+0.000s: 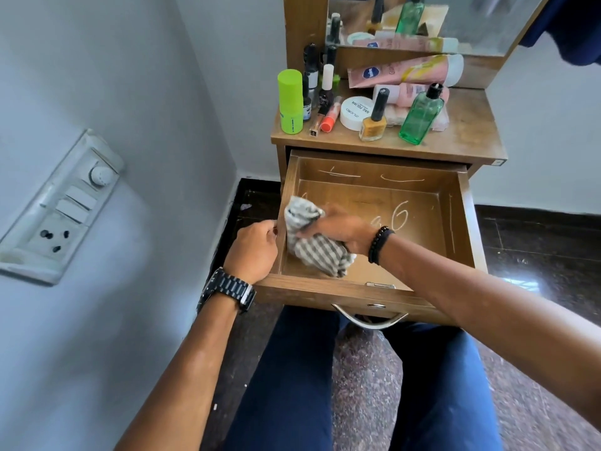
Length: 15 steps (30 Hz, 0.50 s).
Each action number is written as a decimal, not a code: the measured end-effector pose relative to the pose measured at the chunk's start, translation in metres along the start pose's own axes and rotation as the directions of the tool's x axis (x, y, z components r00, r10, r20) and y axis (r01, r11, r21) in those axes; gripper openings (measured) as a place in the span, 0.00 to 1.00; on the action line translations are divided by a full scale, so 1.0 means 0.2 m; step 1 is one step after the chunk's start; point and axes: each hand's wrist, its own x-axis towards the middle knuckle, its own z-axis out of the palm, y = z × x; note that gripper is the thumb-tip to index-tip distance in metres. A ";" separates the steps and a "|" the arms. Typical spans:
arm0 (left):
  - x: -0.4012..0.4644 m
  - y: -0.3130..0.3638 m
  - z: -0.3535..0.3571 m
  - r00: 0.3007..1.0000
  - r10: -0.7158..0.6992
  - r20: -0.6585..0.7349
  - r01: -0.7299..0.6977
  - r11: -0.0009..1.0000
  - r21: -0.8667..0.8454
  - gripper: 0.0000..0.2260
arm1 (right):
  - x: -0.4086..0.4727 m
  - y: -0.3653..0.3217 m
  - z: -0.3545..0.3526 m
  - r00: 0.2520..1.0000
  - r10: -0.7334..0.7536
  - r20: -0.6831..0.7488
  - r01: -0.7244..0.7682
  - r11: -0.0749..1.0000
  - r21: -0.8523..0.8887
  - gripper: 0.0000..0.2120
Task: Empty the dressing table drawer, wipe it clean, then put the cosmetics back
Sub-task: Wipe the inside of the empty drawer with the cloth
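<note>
— Head view first: where is the drawer (pixel 374 229)?

— Pulled out of the dressing table (pixel 468 138), over the person's knees. Its wooden floor shows chalk-like scrawls and holds nothing but the cloth (pixel 312 237).

— And the hands?

— The right hand (pixel 341 227) is inside the drawer, fingers curled round a bunched grey-and-white striped cloth, pressing it down near the drawer's left wall. The left hand (pixel 255 250) sits on that left wall's rim near the front corner, fingers curled over the edge.

— Where are the cosmetics?

— All up on the table top. A lime-green tube (pixel 290 102) stands at the left edge, with small dark bottles just behind and beside it. A white round jar (pixel 355 112) lies toward the middle, a mustard nail polish (pixel 374 120) stands in front of it near the table's front edge, and a green glass bottle (pixel 421 117) leans to its right. Pink tubes (pixel 406 71) lie stacked at the back edge against the mirror (pixel 471 24).
</note>
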 end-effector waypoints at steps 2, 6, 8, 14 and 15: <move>0.00 -0.01 0.01 1.000 -0.001 -0.001 0.001 1.000 -0.008 0.16 | 0.06 -0.01 -0.02 0.990 -0.001 -0.143 0.017 0.993 0.115 0.10; 0.00 0.00 0.01 1.000 0.004 -0.003 -0.004 1.000 -0.016 0.15 | 0.10 -0.03 -0.02 0.969 -0.020 -0.245 0.054 0.989 0.135 0.18; 0.00 0.01 0.00 1.000 0.014 -0.007 -0.014 1.000 -0.019 0.14 | 0.06 -0.01 -0.01 0.988 -0.031 -0.154 0.043 0.996 0.073 0.14; 0.00 0.00 0.00 1.000 0.022 -0.002 -0.022 1.000 0.008 0.14 | 0.03 0.10 0.04 0.983 0.100 0.157 -0.062 0.971 -0.229 0.40; -0.01 0.01 0.00 1.000 0.028 -0.004 -0.028 1.000 0.010 0.14 | 0.03 0.10 0.03 0.977 0.121 0.177 -0.082 0.973 -0.216 0.45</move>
